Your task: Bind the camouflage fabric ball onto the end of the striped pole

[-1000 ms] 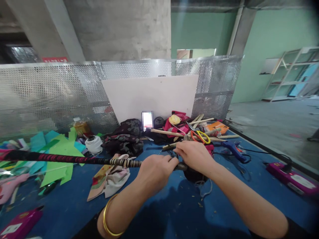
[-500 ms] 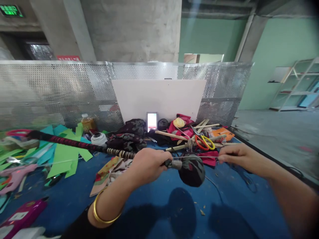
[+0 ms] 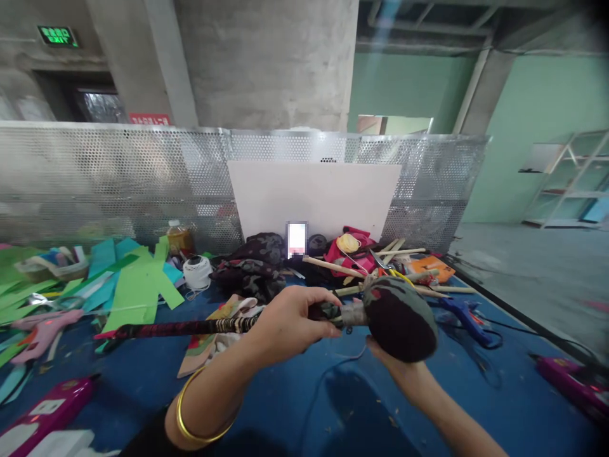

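Note:
My left hand (image 3: 297,320) is wrapped round a long stick (image 3: 181,327) bound in dark red, black and pale cord. At its right end sits a rounded head (image 3: 400,317) covered in dark camouflage-patterned cloth, with a grey binding (image 3: 354,314) round its neck. My right hand (image 3: 404,376) is below and behind the head, which hides most of its fingers. A thin grey cord (image 3: 328,371) runs from its visible fingertips down to the left over the blue table. A patterned cloth scrap (image 3: 195,352) lies under the stick.
Green paper strips (image 3: 136,285), a pink glue gun (image 3: 42,333) and a purple device (image 3: 54,412) lie left. White string (image 3: 197,271), dark cloth (image 3: 250,270) and a lit phone (image 3: 297,238) are behind. A blue glue gun (image 3: 466,317) and another purple device (image 3: 571,381) lie right.
My right hand has moved left from the far right to beneath the head, and the grey cord has shifted left. The stick has levelled out, its left end lower. The camera view has shifted.

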A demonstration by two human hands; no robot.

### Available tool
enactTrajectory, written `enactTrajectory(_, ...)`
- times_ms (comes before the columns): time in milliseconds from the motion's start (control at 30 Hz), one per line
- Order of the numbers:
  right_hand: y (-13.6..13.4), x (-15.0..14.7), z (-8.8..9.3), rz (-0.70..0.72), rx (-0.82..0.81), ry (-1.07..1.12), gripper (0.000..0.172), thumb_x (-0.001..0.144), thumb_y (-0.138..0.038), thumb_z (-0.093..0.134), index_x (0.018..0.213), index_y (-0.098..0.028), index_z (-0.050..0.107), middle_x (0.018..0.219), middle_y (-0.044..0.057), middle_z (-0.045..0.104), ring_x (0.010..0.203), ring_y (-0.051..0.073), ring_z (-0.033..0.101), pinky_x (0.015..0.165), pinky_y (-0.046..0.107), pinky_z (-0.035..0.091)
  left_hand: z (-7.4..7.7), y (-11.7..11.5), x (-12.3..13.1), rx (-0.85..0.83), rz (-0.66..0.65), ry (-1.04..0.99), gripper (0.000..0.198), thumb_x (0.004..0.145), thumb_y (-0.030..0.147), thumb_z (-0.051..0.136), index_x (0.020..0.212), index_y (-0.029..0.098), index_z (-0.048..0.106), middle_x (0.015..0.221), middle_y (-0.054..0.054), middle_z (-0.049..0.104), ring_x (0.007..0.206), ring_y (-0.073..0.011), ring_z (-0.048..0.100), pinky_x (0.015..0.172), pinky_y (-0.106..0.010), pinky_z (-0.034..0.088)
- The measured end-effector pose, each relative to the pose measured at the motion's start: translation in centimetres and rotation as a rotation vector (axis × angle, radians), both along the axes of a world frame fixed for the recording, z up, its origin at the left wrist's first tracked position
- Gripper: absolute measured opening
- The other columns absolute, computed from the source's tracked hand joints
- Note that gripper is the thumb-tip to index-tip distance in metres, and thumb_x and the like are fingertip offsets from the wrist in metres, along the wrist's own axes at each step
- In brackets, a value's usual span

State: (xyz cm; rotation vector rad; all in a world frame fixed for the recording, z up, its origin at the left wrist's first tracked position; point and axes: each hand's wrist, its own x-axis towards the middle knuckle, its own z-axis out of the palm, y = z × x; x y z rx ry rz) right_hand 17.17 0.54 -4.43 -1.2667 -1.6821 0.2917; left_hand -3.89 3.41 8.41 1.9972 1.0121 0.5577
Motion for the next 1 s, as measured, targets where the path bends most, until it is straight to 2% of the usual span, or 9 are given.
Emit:
enactTrajectory(167, -1.8, -4.1, 0.7, 0.293, -0.104, 0.38, 0.033, 0.083, -0.043, 0.059, 0.108, -0.023, 0.064, 0.097, 0.008, 0.069, 0.098, 0.023, 0.063, 0.088, 0.038, 0.05, 0.0, -0.2, 0.3, -0.087, 0.012, -0.112, 0.028, 0.066, 0.021, 0.068, 0.093, 0.015, 0.066, 0.053, 0.006, 0.05, 0.044, -0.0056, 0.039, 0.044, -0.018, 0.032)
enactTrajectory(233, -2.6, -4.7, 1.4, 0.277, -0.077, 0.275, 0.019, 0.088, -0.036, 0.053, 0.093, -0.022, 0.066, 0.085, 0.006, 0.068, 0.082, 0.019, 0.065, 0.076, 0.031, 0.053, 0.0, -0.1, 0.3, -0.063, 0.036, -0.114, 0.027, 0.066, 0.022, 0.068, 0.091, 0.015, 0.066, 0.053, 0.006, 0.05, 0.044, -0.0056, 0.039, 0.044, -0.018, 0.032)
enactTrajectory(300, -3.5, -4.8, 1.8, 0.138, 0.032, 0.127, 0.021, 0.09, -0.028, 0.047, 0.079, -0.021, 0.064, 0.077, 0.005, 0.065, 0.072, 0.017, 0.062, 0.065, 0.027, 0.051, -0.1, 0.2, 0.2, -0.032, 0.062, -0.117, 0.027, 0.065, 0.023, 0.068, 0.09, 0.014, 0.067, 0.053, 0.006, 0.05, 0.045, -0.0061, 0.04, 0.043, -0.018, 0.031)
enactTrajectory(400, -4.7, -4.5, 2.2, -0.011, 0.257, -0.012, 0.017, 0.087, -0.02, 0.049, 0.076, -0.021, 0.062, 0.081, 0.007, 0.064, 0.08, 0.02, 0.06, 0.071, 0.031, 0.049, -0.7, 0.8, 0.4, 0.001, 0.079, -0.126, 0.028, 0.065, 0.024, 0.068, 0.091, 0.014, 0.068, 0.054, 0.005, 0.05, 0.047, -0.0066, 0.04, 0.044, -0.018, 0.031)
enactTrajectory(500, -4.5, -4.7, 3.0, 0.134, 0.226, 0.107, 0.023, 0.091, -0.021, 0.042, 0.075, -0.021, 0.06, 0.077, 0.007, 0.063, 0.081, 0.021, 0.06, 0.071, 0.031, 0.049, -1.6, 1.3, 0.8, 0.042, 0.07, -0.093, 0.029, 0.067, 0.026, 0.065, 0.093, 0.012, 0.068, 0.056, 0.004, 0.052, 0.047, -0.0069, 0.04, 0.045, -0.018, 0.03)
enactTrajectory(633, -3.2, -5.4, 4.0, 0.293, 0.056, 0.439, 0.038, 0.097, -0.028, 0.03, 0.065, -0.02, 0.048, 0.058, 0.002, 0.053, 0.057, 0.015, 0.053, 0.054, 0.026, 0.044, -2.8, 1.7, 1.1, 0.113, 0.037, -0.025, 0.031, 0.069, 0.027, 0.062, 0.097, 0.015, 0.069, 0.061, 0.002, 0.059, 0.051, -0.0092, 0.046, 0.049, -0.02, 0.035)
enactTrajectory(733, -3.3, -5.6, 4.2, 0.226, 0.112, 0.25, 0.034, 0.096, -0.024, 0.035, 0.063, -0.02, 0.042, 0.056, -0.002, 0.044, 0.051, 0.011, 0.044, 0.05, 0.023, 0.036, -3.1, 1.7, 1.2, 0.144, 0.046, 0.027, 0.03, 0.069, 0.03, 0.065, 0.095, 0.018, 0.07, 0.067, 0.001, 0.063, 0.058, -0.0124, 0.053, 0.055, -0.022, 0.039)
enactTrajectory(833, -4.0, -5.6, 4.1, 0.172, 0.241, 0.036, 0.028, 0.093, -0.016, 0.034, 0.066, -0.02, 0.041, 0.06, -0.002, 0.045, 0.055, 0.011, 0.044, 0.053, 0.024, 0.034, -3.2, 1.5, 1.6, 0.188, 0.083, 0.083, 0.03, 0.068, 0.033, 0.068, 0.094, 0.02, 0.071, 0.071, 0.001, 0.066, 0.064, -0.0151, 0.056, 0.061, -0.024, 0.041)
enactTrajectory(1000, -4.2, -5.8, 3.9, 0.148, 0.318, -0.064, 0.024, 0.091, -0.01, 0.033, 0.07, -0.021, 0.04, 0.063, 0.0, 0.046, 0.061, 0.014, 0.045, 0.056, 0.026, 0.035, -3.7, 1.5, 2.2, 0.258, 0.123, 0.125, 0.029, 0.07, 0.035, 0.068, 0.095, 0.021, 0.07, 0.08, -0.001, 0.069, 0.072, -0.0172, 0.06, 0.07, -0.027, 0.044)
